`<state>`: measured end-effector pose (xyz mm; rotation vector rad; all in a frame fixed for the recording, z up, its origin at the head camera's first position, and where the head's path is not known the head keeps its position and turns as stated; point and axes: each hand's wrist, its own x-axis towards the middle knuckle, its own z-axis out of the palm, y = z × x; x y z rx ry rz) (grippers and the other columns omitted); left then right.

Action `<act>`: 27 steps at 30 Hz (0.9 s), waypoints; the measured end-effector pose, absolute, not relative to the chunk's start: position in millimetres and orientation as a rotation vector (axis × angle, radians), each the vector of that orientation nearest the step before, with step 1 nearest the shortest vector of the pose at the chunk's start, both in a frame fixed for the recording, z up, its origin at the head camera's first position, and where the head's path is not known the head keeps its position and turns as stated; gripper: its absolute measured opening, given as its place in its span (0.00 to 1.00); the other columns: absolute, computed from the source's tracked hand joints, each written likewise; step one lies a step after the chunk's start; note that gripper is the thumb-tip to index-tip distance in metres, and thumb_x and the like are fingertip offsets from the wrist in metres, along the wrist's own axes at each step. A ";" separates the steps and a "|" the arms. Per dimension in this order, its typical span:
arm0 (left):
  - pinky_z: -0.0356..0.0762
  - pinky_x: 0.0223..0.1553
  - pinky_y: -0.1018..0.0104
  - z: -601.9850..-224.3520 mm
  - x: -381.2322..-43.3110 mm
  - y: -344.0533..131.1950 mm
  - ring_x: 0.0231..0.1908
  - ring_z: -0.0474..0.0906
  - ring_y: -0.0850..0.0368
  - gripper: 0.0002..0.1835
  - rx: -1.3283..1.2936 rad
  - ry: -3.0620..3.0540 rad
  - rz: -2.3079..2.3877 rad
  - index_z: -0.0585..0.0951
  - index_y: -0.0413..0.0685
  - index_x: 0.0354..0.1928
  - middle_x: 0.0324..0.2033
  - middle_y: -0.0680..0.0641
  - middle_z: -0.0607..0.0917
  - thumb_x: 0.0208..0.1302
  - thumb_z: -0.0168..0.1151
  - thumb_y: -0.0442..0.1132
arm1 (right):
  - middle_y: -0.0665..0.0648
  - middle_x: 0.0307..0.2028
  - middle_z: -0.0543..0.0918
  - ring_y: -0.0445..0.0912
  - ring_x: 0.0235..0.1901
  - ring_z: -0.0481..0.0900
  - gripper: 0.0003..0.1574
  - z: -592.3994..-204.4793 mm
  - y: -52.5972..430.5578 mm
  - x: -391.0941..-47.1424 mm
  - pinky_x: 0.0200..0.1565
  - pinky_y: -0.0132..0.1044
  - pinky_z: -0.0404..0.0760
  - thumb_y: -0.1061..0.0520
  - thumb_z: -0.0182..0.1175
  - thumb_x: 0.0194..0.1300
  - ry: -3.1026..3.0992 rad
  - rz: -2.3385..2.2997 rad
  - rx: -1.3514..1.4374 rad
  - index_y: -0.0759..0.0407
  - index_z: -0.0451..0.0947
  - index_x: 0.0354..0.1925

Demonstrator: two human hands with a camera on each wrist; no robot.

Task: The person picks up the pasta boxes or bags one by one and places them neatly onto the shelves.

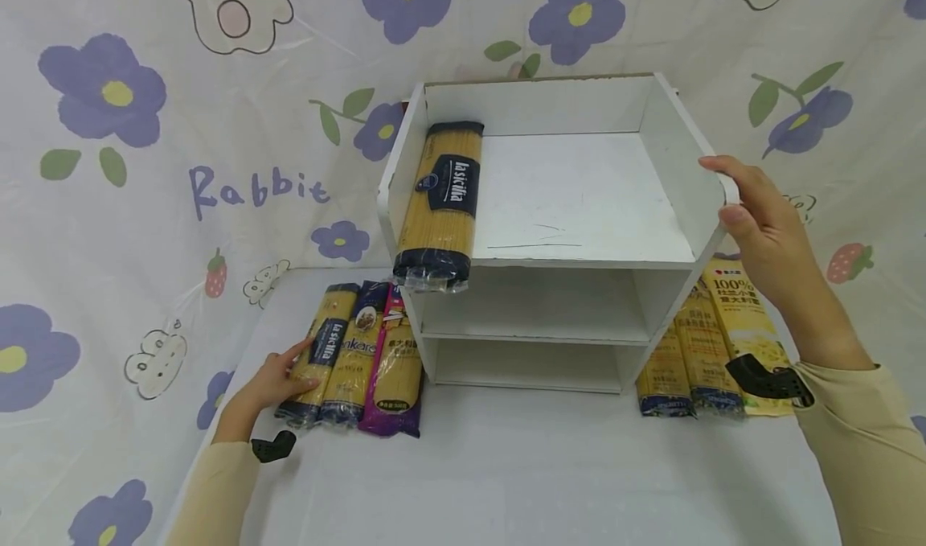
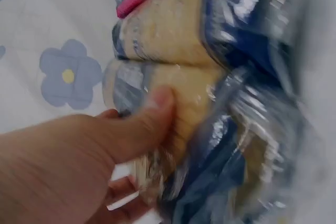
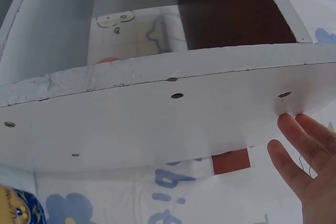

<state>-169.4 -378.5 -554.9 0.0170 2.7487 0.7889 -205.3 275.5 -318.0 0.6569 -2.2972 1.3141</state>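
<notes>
At the left, my left hand [image 1: 278,381] grips the outermost pack of spaghetti [image 1: 329,329], which has a dark blue label. In the left wrist view the thumb presses on the wrapper of that spaghetti pack [image 2: 191,85], and the other fingers curl at its side, partly hidden. My right hand [image 1: 767,224] holds the right side panel of a white shelf [image 1: 579,200] near its upper front corner. The right wrist view shows fingertips of the right hand [image 3: 310,156] against the panel's outer face; the thumb is out of sight there. Another spaghetti pack [image 1: 444,200] lies on the shelf's top, at its left.
Beside the gripped pack lie a blue-ended spaghetti pack [image 1: 358,361] and a purple-edged one [image 1: 394,369], close to the shelf's left side. Several yellow pasta packs [image 1: 748,329] lie right of the shelf. A patterned cloth [image 1: 253,128] hangs behind the white table [image 1: 506,465].
</notes>
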 end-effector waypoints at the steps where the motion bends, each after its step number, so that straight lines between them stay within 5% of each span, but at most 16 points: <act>1: 0.73 0.55 0.36 -551.5 -170.1 -376.6 0.53 0.71 0.29 0.47 0.036 2.751 0.758 0.54 0.45 0.77 0.55 0.20 0.69 0.63 0.68 0.49 | 0.37 0.62 0.70 0.35 0.59 0.68 0.27 -318.0 275.5 -205.3 0.51 0.19 0.68 0.53 0.47 0.78 -2.298 1.316 0.656 0.50 0.65 0.72; 6: 0.65 0.61 0.29 -538.4 -173.7 -369.8 0.65 0.63 0.22 0.48 0.068 2.702 0.680 0.51 0.46 0.78 0.68 0.22 0.64 0.63 0.68 0.48 | 0.37 0.60 0.71 0.35 0.56 0.69 0.27 -319.5 275.9 -205.8 0.48 0.19 0.67 0.52 0.47 0.77 -2.298 1.319 0.655 0.49 0.66 0.72; 14: 0.65 0.63 0.30 -544.7 -185.0 -377.1 0.63 0.67 0.27 0.51 0.038 2.602 0.749 0.47 0.56 0.79 0.71 0.25 0.59 0.62 0.68 0.51 | 0.43 0.62 0.72 0.35 0.55 0.70 0.27 -320.6 278.8 -206.6 0.48 0.17 0.68 0.52 0.47 0.77 -2.281 1.297 0.677 0.48 0.66 0.71; 20: 0.83 0.42 0.51 -550.2 -186.1 -391.3 0.49 0.78 0.39 0.51 0.072 2.597 0.845 0.53 0.57 0.78 0.65 0.22 0.67 0.58 0.71 0.54 | 0.37 0.59 0.71 0.35 0.53 0.70 0.27 -321.8 278.1 -206.8 0.47 0.18 0.68 0.52 0.47 0.78 -2.274 1.297 0.694 0.53 0.65 0.71; 25: 0.76 0.24 0.62 -543.0 -187.0 -396.0 0.27 0.75 0.55 0.49 0.094 2.513 1.016 0.54 0.56 0.78 0.59 0.24 0.74 0.59 0.72 0.47 | 0.36 0.58 0.71 0.35 0.52 0.70 0.28 -321.1 277.9 -207.9 0.46 0.18 0.69 0.50 0.47 0.78 -2.269 1.285 0.698 0.54 0.65 0.71; 27: 0.73 0.21 0.64 -543.1 -188.2 -398.1 0.22 0.70 0.58 0.48 0.081 2.477 1.066 0.54 0.58 0.78 0.49 0.31 0.81 0.60 0.71 0.47 | 0.35 0.58 0.71 0.35 0.52 0.70 0.28 -320.0 277.9 -207.6 0.46 0.18 0.68 0.50 0.47 0.78 -2.272 1.284 0.693 0.53 0.65 0.71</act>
